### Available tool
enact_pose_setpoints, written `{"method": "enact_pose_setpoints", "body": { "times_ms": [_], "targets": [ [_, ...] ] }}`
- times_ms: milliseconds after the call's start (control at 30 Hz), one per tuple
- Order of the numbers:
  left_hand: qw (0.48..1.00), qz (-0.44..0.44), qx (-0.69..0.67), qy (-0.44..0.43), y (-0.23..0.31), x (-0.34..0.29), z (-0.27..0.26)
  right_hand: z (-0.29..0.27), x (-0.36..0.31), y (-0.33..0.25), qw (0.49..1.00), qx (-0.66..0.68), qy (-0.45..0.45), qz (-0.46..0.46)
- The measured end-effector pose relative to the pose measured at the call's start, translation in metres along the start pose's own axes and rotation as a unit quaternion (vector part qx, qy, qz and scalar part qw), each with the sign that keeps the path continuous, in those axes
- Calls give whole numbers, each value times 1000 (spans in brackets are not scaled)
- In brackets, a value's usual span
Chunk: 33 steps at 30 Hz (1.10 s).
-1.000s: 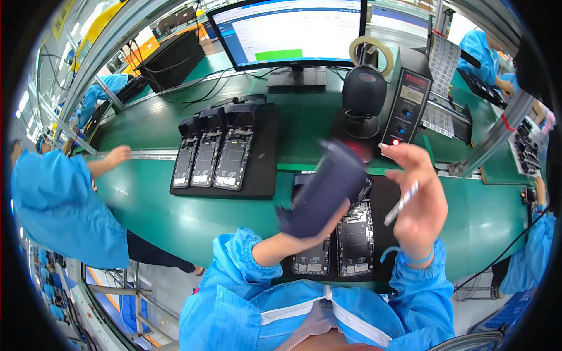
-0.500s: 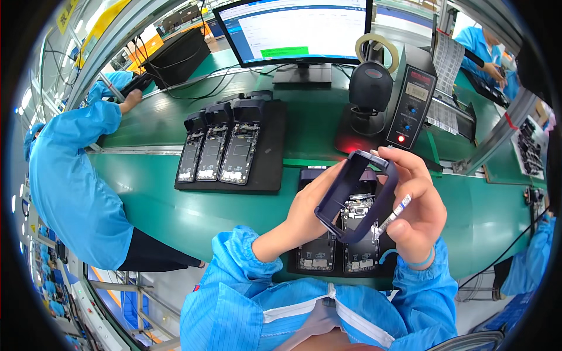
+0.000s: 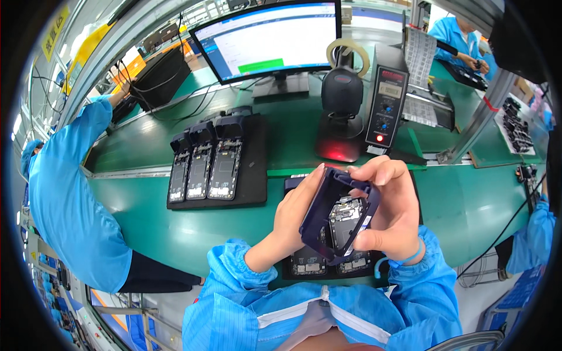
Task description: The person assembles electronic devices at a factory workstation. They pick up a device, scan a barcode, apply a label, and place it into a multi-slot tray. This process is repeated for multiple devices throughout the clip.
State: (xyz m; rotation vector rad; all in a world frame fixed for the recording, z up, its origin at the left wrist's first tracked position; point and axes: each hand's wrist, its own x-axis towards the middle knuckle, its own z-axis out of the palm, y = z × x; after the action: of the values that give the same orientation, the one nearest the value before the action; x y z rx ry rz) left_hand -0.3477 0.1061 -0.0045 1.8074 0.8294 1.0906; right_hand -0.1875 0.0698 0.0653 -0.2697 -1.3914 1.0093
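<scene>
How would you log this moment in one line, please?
Left hand: holds dark frame | Right hand: holds same frame | Below: opened phones | Ahead: black scanner, monitor

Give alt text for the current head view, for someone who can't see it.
A person's left hand and right hand hold a dark open frame over a green workbench, with opened electronic devices below. Three more devices lie on a black pad at left; behind stand a lit monitor and a black scanner.

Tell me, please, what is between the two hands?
In the head view, the left hand and right hand hold a dark hollow frame between them, with a small white strip at its right.
</scene>
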Motion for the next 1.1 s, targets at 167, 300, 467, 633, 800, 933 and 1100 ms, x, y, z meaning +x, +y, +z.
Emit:
{"method": "enact_pose_setpoints", "body": {
  "times_ms": [167,300,467,633,800,933,1100],
  "targets": [
    [990,121,52,48,22,-5,-20,-13,30,-26,989,-119,17,-85],
    [963,56,-210,159,45,-8,-43,-21,117,-77,834,-454,40,-310],
    [846,112,-414,316,72,-20,-92,9,265,-126,681,-668,-14,-301],
    [776,138,-463,405,75,-38,-134,10,376,-113,591,-791,-135,-83],
    [734,146,-454,483,87,-51,-154,18,384,-87,614,-784,-80,32],
    [712,147,-446,522,87,-55,-162,29,385,-83,600,-793,-104,30],
    [715,139,-449,518,85,-58,-164,28,389,-94,685,-710,-146,78]
  ]
}}
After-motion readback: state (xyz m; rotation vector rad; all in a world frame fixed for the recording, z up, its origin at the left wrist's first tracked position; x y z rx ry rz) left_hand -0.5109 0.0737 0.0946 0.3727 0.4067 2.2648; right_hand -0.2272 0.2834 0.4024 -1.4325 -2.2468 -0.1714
